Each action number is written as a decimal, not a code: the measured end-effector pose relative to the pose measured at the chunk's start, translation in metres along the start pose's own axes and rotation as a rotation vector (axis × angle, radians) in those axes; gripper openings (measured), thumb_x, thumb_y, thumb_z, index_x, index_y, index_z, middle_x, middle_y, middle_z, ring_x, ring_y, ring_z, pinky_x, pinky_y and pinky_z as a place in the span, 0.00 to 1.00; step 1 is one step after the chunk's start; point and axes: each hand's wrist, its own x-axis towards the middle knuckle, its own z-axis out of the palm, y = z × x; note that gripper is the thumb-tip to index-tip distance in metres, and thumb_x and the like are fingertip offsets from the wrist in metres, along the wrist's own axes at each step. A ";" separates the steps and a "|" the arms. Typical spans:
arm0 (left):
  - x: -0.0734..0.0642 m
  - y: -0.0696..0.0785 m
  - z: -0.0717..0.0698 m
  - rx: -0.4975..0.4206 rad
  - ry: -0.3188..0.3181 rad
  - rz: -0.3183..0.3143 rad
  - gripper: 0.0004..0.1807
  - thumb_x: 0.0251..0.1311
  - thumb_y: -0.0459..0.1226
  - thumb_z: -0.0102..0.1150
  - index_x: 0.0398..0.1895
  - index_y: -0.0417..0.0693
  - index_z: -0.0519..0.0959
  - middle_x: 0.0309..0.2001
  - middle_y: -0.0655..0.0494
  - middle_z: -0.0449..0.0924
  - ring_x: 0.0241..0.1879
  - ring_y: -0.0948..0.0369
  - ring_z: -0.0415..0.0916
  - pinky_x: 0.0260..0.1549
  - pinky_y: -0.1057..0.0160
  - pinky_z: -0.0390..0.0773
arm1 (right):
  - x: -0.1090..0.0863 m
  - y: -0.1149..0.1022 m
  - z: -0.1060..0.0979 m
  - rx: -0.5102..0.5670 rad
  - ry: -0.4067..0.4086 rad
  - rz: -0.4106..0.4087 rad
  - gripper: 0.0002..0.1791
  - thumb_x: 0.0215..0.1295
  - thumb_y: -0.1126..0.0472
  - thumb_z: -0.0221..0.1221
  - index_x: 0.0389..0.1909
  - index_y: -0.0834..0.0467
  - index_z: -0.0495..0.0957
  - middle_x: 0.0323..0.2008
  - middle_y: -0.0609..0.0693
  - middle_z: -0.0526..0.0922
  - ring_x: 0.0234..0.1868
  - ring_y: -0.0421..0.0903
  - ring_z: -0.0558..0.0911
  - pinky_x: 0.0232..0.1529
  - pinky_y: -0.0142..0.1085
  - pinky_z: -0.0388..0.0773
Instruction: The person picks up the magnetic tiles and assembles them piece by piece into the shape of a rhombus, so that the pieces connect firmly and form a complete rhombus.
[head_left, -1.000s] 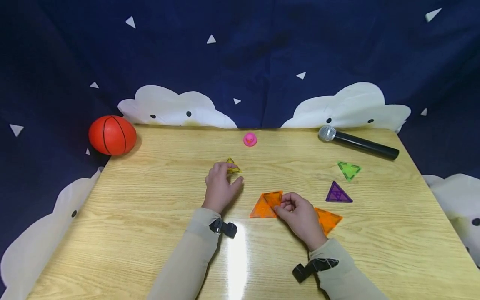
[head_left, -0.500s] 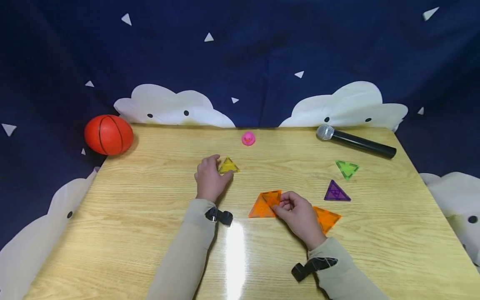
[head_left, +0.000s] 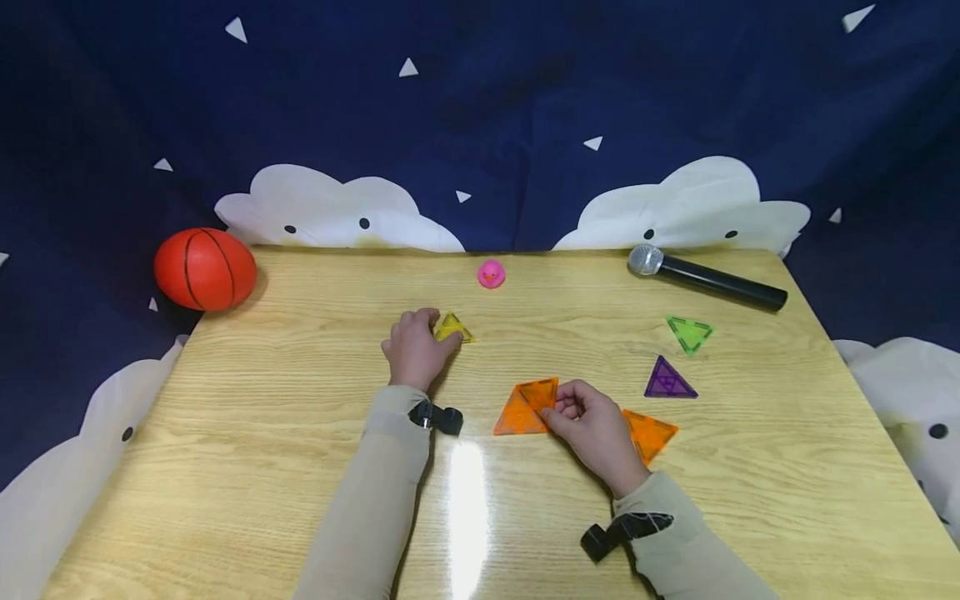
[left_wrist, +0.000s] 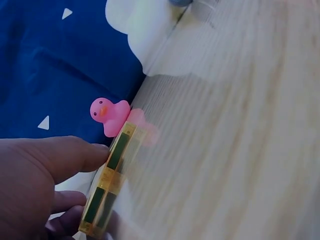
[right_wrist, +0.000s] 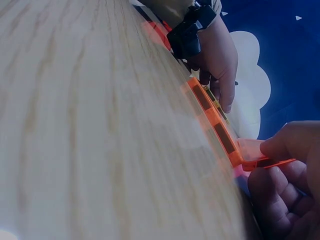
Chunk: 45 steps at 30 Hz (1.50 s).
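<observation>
My left hand (head_left: 417,348) spans a yellow triangular magnetic tile (head_left: 454,327) lying on the table. Its thumb is at the tile's near edge and its curled fingers are at the left side. In the left wrist view, that tile (left_wrist: 107,180) shows its edge with dark magnet strips. My right hand (head_left: 596,427) pinches an orange triangular magnetic tile (head_left: 542,395) between thumb and fingers. This tile meets a second orange tile (head_left: 517,417) along a slanted edge, seen flat on the table in the right wrist view. A third orange tile (head_left: 652,435) lies partly behind the right wrist.
Purple (head_left: 667,380) and green (head_left: 688,333) triangular tiles lie at the right. A black microphone (head_left: 712,279) is at the back right, a pink rubber duck (head_left: 491,273) at the back centre, and a red ball (head_left: 205,269) at the back left. A dark blue cloud-patterned cloth (head_left: 517,100) hangs behind the table.
My left hand first drew back left from over the yellow tile, then closed in around its edges. My right hand has kept its grip on the orange tile. The head view has shifted slightly.
</observation>
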 end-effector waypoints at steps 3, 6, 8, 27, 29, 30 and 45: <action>0.000 0.002 -0.001 0.019 -0.012 0.002 0.30 0.58 0.53 0.68 0.60 0.49 0.80 0.52 0.48 0.78 0.52 0.46 0.71 0.48 0.43 0.64 | 0.000 -0.001 0.000 0.000 0.001 -0.001 0.11 0.60 0.63 0.69 0.41 0.59 0.80 0.32 0.50 0.80 0.32 0.44 0.76 0.36 0.31 0.74; -0.001 0.003 -0.002 0.033 -0.026 0.021 0.27 0.58 0.52 0.67 0.59 0.50 0.81 0.50 0.49 0.78 0.49 0.47 0.72 0.45 0.45 0.63 | -0.001 -0.001 -0.001 0.007 0.002 0.001 0.11 0.60 0.63 0.69 0.41 0.59 0.79 0.32 0.50 0.80 0.32 0.44 0.77 0.37 0.31 0.74; -0.002 0.003 -0.003 0.035 -0.036 0.031 0.26 0.59 0.51 0.66 0.59 0.51 0.81 0.50 0.49 0.78 0.48 0.47 0.72 0.44 0.46 0.62 | -0.001 0.000 -0.001 0.014 0.000 0.001 0.11 0.60 0.63 0.69 0.41 0.59 0.79 0.32 0.50 0.80 0.32 0.44 0.77 0.37 0.31 0.74; -0.007 0.008 -0.005 0.001 -0.094 0.015 0.32 0.51 0.52 0.75 0.55 0.48 0.77 0.50 0.50 0.77 0.51 0.46 0.70 0.50 0.43 0.58 | -0.002 -0.001 -0.001 0.020 0.001 -0.018 0.10 0.60 0.64 0.68 0.41 0.60 0.79 0.32 0.51 0.80 0.32 0.45 0.76 0.36 0.31 0.74; -0.007 0.009 -0.005 -0.032 -0.096 0.010 0.32 0.50 0.50 0.77 0.55 0.48 0.75 0.50 0.52 0.78 0.52 0.46 0.71 0.51 0.43 0.57 | -0.002 -0.001 -0.002 0.021 0.001 -0.017 0.10 0.60 0.64 0.68 0.40 0.60 0.79 0.32 0.51 0.80 0.32 0.45 0.76 0.36 0.31 0.74; -0.008 0.010 -0.005 -0.050 -0.099 0.008 0.32 0.51 0.49 0.77 0.56 0.48 0.74 0.50 0.53 0.78 0.51 0.46 0.71 0.51 0.43 0.56 | -0.002 -0.001 -0.002 0.021 0.002 -0.017 0.10 0.60 0.64 0.68 0.40 0.60 0.79 0.32 0.51 0.79 0.32 0.45 0.76 0.36 0.31 0.74; -0.016 -0.012 -0.012 -0.261 -0.084 0.073 0.18 0.63 0.38 0.68 0.54 0.49 0.77 0.45 0.53 0.84 0.43 0.56 0.80 0.47 0.55 0.77 | 0.000 0.000 0.001 0.028 -0.005 -0.012 0.11 0.60 0.63 0.69 0.42 0.59 0.80 0.33 0.51 0.80 0.32 0.45 0.77 0.36 0.31 0.75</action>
